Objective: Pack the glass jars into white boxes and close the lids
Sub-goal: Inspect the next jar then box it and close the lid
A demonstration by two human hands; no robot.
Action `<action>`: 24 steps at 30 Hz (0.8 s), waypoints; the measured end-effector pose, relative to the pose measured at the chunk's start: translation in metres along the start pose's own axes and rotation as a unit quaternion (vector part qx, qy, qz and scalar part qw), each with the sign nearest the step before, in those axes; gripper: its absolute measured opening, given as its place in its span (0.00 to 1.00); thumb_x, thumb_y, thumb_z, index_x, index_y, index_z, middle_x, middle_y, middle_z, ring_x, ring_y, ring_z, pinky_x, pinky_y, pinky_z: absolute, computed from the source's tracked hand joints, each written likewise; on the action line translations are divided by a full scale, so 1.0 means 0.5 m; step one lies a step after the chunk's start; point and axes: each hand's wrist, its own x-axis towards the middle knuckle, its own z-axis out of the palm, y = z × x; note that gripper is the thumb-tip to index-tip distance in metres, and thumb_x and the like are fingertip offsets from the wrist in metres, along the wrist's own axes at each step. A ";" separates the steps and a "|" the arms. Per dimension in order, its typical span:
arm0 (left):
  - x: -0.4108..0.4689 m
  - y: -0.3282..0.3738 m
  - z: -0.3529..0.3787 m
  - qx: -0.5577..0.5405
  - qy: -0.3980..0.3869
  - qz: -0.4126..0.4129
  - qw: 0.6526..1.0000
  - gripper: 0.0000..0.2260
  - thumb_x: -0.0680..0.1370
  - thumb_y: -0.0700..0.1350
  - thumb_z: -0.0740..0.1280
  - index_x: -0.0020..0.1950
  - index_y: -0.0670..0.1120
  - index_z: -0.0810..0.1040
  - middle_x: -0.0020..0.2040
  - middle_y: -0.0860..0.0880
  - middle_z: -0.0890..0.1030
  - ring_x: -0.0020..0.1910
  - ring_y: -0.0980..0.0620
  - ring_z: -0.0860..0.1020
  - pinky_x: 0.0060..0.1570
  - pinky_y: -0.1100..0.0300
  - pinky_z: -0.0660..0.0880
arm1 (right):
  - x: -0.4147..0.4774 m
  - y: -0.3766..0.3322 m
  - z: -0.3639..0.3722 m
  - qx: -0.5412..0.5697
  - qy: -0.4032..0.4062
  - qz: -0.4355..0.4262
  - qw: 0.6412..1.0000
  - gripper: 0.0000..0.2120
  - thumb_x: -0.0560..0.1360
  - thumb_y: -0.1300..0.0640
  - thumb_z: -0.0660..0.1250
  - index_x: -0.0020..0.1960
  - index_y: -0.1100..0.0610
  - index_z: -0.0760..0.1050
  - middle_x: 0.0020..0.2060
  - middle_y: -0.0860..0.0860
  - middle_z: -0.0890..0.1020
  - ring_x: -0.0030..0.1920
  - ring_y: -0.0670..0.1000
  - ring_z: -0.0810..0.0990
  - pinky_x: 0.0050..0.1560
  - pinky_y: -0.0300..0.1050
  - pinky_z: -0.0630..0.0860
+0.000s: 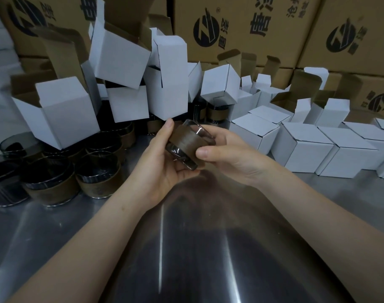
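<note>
A smoky glass jar [187,142] with a brown band around it is tilted on its side above the table, between both hands. My left hand [164,162] cups it from below and the left, thumb up along the band. My right hand [226,154] grips its right side, thumb pressed on the band. Several more banded jars [98,176] stand on the table at the left. A heap of open white boxes [66,114] rises behind them. Closed white boxes [304,147] sit in rows at the right.
The steel table [186,248] reflects light in front of me. Large brown cartons [241,29] with black logos form a wall at the back. A few jars [216,113] stand behind the hands under the box heap.
</note>
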 end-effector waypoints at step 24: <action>0.016 -0.012 -0.020 0.185 0.261 0.136 0.938 0.07 0.82 0.41 0.58 0.48 0.49 0.75 0.42 0.47 0.83 0.30 0.55 0.79 0.33 0.61 0.74 | 0.213 -0.175 0.128 -0.406 0.043 -0.119 0.905 0.28 0.68 0.54 0.79 0.61 0.56 0.69 0.75 0.52 0.60 0.73 0.49 0.62 0.59 0.34 0.68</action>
